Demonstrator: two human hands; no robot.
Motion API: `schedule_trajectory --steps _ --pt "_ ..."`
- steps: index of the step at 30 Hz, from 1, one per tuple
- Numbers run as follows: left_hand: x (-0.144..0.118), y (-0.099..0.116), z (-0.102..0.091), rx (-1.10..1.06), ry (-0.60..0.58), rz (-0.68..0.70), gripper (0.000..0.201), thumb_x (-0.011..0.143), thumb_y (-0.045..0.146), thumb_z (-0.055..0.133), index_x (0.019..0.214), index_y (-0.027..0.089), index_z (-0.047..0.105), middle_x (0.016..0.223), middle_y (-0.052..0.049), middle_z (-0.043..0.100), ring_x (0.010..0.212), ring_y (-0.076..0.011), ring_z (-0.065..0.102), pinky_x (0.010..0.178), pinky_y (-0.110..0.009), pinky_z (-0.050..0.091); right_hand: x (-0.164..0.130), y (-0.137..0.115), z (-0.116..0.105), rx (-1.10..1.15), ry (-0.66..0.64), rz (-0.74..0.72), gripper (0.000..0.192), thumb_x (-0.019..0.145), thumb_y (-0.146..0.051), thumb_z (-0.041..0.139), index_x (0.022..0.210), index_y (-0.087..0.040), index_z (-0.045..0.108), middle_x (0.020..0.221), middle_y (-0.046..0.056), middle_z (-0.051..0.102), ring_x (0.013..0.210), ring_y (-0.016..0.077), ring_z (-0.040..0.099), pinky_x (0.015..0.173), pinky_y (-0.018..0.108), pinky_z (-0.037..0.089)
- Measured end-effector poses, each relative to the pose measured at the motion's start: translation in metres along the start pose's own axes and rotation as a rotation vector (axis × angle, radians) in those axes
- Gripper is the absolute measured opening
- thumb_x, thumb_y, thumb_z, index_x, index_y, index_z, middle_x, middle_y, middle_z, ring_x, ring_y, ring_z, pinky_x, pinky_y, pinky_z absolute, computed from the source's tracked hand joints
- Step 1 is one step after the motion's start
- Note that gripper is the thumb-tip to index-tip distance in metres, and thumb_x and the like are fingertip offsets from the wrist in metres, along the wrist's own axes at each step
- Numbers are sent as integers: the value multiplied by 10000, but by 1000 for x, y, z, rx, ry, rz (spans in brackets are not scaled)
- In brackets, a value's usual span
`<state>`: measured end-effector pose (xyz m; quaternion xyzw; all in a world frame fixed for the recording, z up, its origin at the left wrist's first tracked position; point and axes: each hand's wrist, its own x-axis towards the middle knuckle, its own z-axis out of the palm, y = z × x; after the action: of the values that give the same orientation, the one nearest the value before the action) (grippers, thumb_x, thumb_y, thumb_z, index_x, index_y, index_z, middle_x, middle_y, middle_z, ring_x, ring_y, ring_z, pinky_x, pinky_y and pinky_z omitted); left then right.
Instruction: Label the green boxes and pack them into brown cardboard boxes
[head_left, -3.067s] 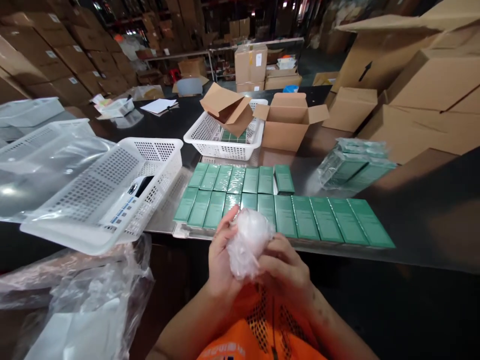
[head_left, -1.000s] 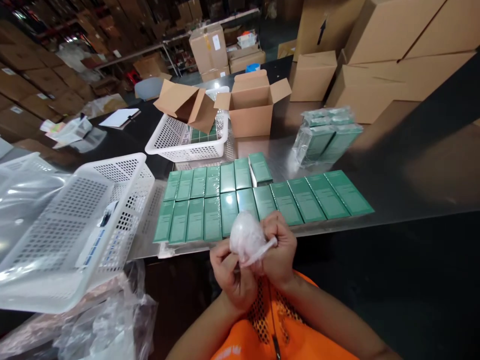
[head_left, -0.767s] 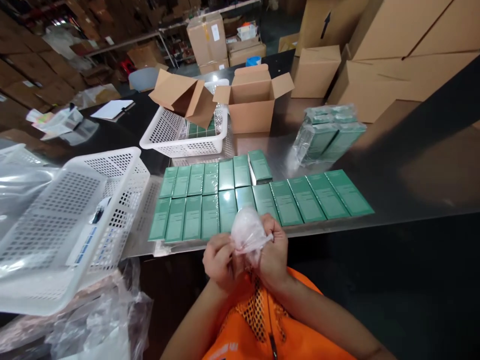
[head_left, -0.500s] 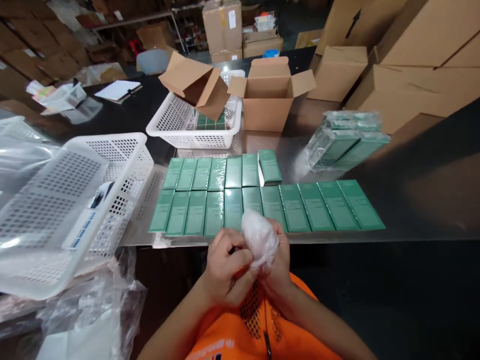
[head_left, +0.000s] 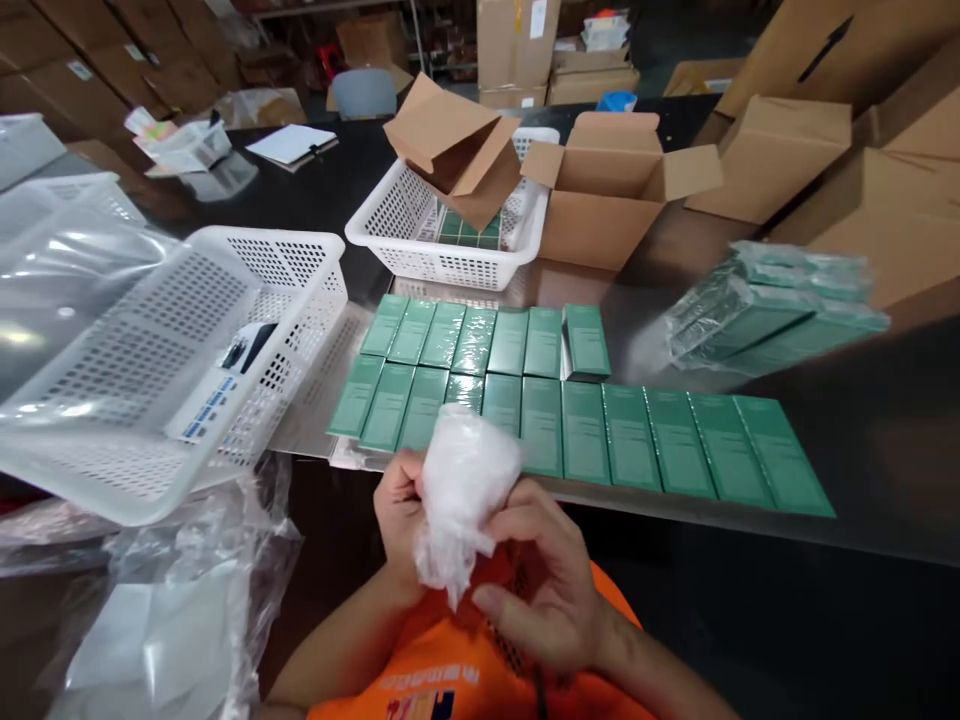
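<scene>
Where left hand point(head_left: 397, 510) grips: plastic wad point(head_left: 461, 490), upright.

A warehouse packing station: stacked cardboard cartons point(head_left: 112, 60) well beyond the hands point(head_left: 480, 560), rows of identical green boxes point(head_left: 585, 435) laid out on the bench point(head_left: 862, 440) just ahead, white perforated baskets point(head_left: 187, 350) to the left, an open carton point(head_left: 615, 190) farther back.
</scene>
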<state>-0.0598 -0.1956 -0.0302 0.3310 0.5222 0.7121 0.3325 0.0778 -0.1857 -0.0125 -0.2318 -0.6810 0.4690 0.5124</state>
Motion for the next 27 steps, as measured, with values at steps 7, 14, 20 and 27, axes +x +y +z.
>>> schedule_trajectory --steps 7,14,20,27 --pt "-22 2 17 -36 -200 -123 438 687 152 758 542 185 346 483 70 424 435 -66 357 434 -173 316 7 21 -5 -451 480 -26 325 695 -105 689 599 -222 401 631 -36 426 617 150 432 545 276 340" --pt "-25 8 20 -141 -392 -265 480 782 260 736 561 199 314 496 55 418 455 -89 434 460 -203 382 7 23 -30 -388 410 -116 293 736 -73 627 599 -214 410 632 -38 396 570 128 414 517 264 327" --pt "-9 12 6 -257 -211 -447 406 689 253 757 588 209 366 448 91 388 347 -60 330 350 -170 296 6 3 -45 -272 -173 -61 210 758 -93 619 923 -221 606 881 37 598 787 171 609 674 299 515" --pt "-30 13 8 185 -411 -4 395 825 191 650 572 201 346 560 34 412 543 -105 379 500 -228 344 4 18 -29 -467 417 -190 350 777 -85 695 608 -216 417 701 -13 508 614 137 557 533 268 468"
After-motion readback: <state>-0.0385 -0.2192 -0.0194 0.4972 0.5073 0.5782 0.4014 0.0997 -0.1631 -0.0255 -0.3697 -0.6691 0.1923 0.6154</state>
